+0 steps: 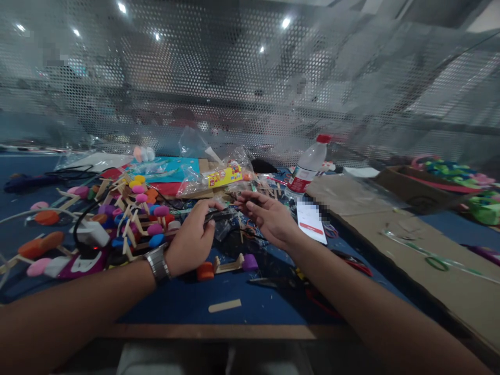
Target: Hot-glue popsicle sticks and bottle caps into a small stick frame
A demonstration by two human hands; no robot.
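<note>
My left hand (193, 237), with a watch (158, 264) on its wrist, is curled over the middle of the table. Its thumb and fingers close around something dark and thin that I cannot make out. Facing it, my right hand (269, 219) has its thumb and fingers pinched together at the tips. What they hold, if anything, is too small and blurred to name. Below the hands lies a small piece of wooden sticks (229, 264) with an orange lump (205, 271) at one end and a purple lump (250, 262) at the other.
Many similar stick-and-clay pieces (128, 229) crowd the left, around a power strip (80, 264). A bottle (308, 166) and a lit phone (311, 221) stand and lie right of centre. A loose wooden stick (225, 305), scissors (273, 282) and cardboard (363, 224) are nearby.
</note>
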